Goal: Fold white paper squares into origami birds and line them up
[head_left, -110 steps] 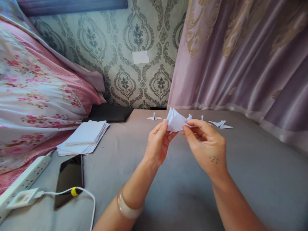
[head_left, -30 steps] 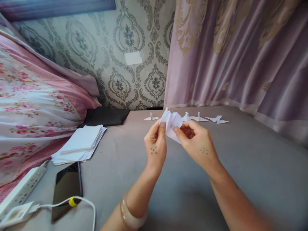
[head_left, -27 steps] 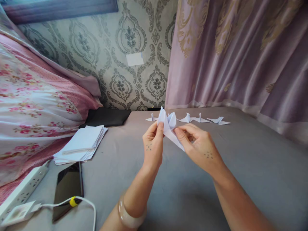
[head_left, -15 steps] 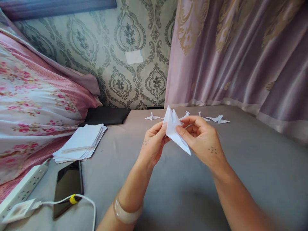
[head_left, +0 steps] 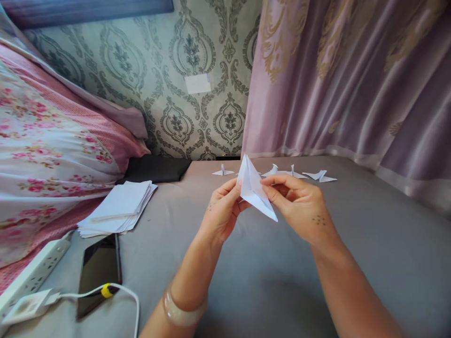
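A white folded paper (head_left: pixel 254 188) with pointed ends is held between my two hands above the grey bed sheet. My left hand (head_left: pixel 227 204) pinches its left edge, thumb in front and fingers behind. On the other side, my right hand (head_left: pixel 294 202) grips the right edge between thumb and forefinger. Behind the hands stand several folded paper cranes in a row, among them a left crane (head_left: pixel 222 171) and a right crane (head_left: pixel 320 176). The folded paper and the right hand partly cover the cranes in the middle.
To the left lie a stack of white paper (head_left: pixel 118 206), a black flat case (head_left: pixel 158 168), a phone (head_left: pixel 100 267) and a power strip (head_left: pixel 42 270) with a charger (head_left: pixel 30 307) and white cable (head_left: pixel 134 300). Curtains (head_left: pixel 334 84) hang at the back right.
The two upper points of the folded paper, apart before, now show as one wider pointed face. My right hand has shifted slightly right, toward the paper's edge.
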